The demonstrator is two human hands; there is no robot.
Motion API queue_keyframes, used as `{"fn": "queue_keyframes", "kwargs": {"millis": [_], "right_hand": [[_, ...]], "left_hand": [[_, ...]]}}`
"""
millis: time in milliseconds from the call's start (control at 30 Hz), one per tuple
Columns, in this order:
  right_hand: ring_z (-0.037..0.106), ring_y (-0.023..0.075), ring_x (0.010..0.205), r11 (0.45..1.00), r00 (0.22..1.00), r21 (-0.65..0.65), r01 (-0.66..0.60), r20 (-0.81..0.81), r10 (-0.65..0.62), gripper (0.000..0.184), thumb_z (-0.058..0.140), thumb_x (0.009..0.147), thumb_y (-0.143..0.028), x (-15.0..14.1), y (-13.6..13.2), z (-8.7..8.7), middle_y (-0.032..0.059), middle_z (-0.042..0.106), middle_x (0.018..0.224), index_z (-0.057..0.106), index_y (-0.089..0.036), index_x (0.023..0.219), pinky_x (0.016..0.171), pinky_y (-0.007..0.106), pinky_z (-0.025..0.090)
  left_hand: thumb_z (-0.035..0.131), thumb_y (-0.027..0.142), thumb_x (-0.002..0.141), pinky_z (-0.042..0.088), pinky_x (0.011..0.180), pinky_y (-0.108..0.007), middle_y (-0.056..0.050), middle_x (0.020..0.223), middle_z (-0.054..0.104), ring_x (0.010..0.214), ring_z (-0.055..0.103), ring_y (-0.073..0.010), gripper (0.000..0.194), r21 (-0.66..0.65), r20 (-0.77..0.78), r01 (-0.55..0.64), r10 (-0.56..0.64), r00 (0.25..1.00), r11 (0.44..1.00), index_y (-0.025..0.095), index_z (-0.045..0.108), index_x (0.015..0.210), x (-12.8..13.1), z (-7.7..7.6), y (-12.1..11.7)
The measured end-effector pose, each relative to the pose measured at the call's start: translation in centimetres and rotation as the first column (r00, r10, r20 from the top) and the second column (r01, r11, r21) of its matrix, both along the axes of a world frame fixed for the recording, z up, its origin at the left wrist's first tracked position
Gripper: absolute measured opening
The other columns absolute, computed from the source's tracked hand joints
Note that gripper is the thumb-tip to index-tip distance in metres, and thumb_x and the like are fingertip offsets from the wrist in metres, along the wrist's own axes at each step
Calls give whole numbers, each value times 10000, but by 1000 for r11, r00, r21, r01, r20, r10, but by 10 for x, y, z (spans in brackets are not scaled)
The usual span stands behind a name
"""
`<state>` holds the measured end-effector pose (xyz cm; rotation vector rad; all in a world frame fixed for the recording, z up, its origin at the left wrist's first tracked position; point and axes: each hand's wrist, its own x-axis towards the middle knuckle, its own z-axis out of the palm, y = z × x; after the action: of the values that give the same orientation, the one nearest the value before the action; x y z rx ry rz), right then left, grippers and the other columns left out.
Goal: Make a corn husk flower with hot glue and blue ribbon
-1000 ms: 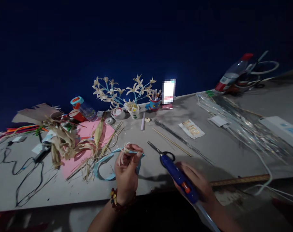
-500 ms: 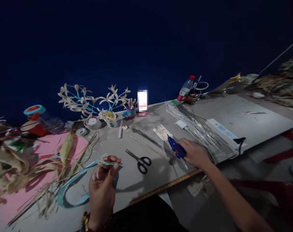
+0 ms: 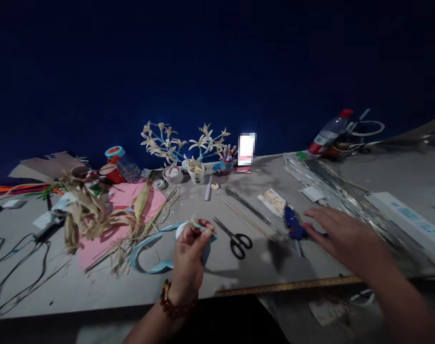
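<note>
My left hand (image 3: 189, 251) is closed in a pinch on a light-blue ribbon (image 3: 155, 267), which loops over the table to its left. A small pale piece shows at the fingertips, too small to name. A white round thing sits partly hidden behind the fingers. To the right, my right hand (image 3: 346, 239) is blurred, its fingers stretched out and holding nothing. Just left of those fingers the blue glue gun (image 3: 293, 223) lies on the table, its nozzle by a white card with small tan pieces (image 3: 272, 202). Black-handled scissors (image 3: 235, 239) lie between the hands.
Potted pale flowers on blue stems (image 3: 198, 174), a pen cup (image 3: 224, 166) and a lit phone (image 3: 246, 149) stand along the wall. Dried husks (image 3: 95, 224) cover pink paper at left. Clear-wrapped wires, a white power strip (image 3: 407, 222) and a bottle (image 3: 328, 136) are at right.
My right hand has let go of the glue gun and moved off to its right, fingers opening. The view has turned left. My left hand keeps its pinch on the ribbon.
</note>
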<state>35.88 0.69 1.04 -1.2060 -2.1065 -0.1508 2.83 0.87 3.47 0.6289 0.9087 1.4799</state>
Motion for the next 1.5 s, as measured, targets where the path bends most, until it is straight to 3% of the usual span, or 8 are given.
{"fn": "queue_keyframes", "kwargs": {"millis": [100,200,333,467,633,900,1233,1500], "right_hand": [[638,234,948,988,997,155,-21,-68,32,267,673,831,-228,-70,-15,-2,61,663,1065,669,-270,1094,809,405,560],[635,188,890,932,985,352,-88,-108,134,215,673,846,-181,-138,-15,-7,21,661,1007,677,-287,1034,778,367,581],[601,155,841,821,959,560,-107,-161,234,180,686,821,-65,-184,0,-7,15,618,934,692,-227,899,776,331,593],[570,137,795,766,957,633,-115,-136,256,193,685,827,-60,-194,9,-3,0,590,877,698,-252,809,802,303,573],[548,135,754,756,970,652,-60,-142,199,216,672,845,-74,-198,8,-2,-7,595,796,696,-276,773,775,282,571],[568,137,754,780,956,625,-35,-205,208,176,702,832,-99,-204,3,-8,-11,602,798,690,-256,755,762,299,571],[622,139,793,842,936,518,-150,-199,289,147,622,881,-90,-202,-7,7,15,713,847,707,-201,833,727,298,529],[637,166,811,825,898,544,-149,-274,343,131,623,876,-94,-207,-8,-7,50,722,946,706,-193,851,702,322,530]], "left_hand": [[851,217,677,493,787,-207,-16,831,681,789,621,-113,220,-5,36,39,-39,999,999,155,640,669,3,3,-1],[847,211,680,487,812,-210,-20,843,685,814,624,-117,218,-33,71,59,-57,996,998,152,637,667,4,3,-4],[838,200,680,486,807,-217,-25,851,684,829,625,-127,211,-50,121,80,-73,990,996,150,634,672,2,4,-9],[851,203,658,487,776,-210,-23,838,676,799,617,-122,233,-68,150,69,-58,987,995,146,626,659,1,7,-12],[842,194,664,488,792,-227,-25,846,663,799,608,-129,223,-66,154,93,-82,985,994,146,625,655,3,9,-14],[836,185,691,494,836,-220,-22,858,677,846,623,-127,150,-11,138,59,-57,989,998,154,691,717,-1,5,-15],[845,195,695,519,821,-235,-11,879,680,843,641,-131,183,48,50,21,-23,998,999,183,731,838,-7,-1,-13],[805,246,755,522,780,-253,-34,871,689,823,642,-156,138,122,-109,-3,16,994,992,179,733,852,-10,-3,-17]]}}
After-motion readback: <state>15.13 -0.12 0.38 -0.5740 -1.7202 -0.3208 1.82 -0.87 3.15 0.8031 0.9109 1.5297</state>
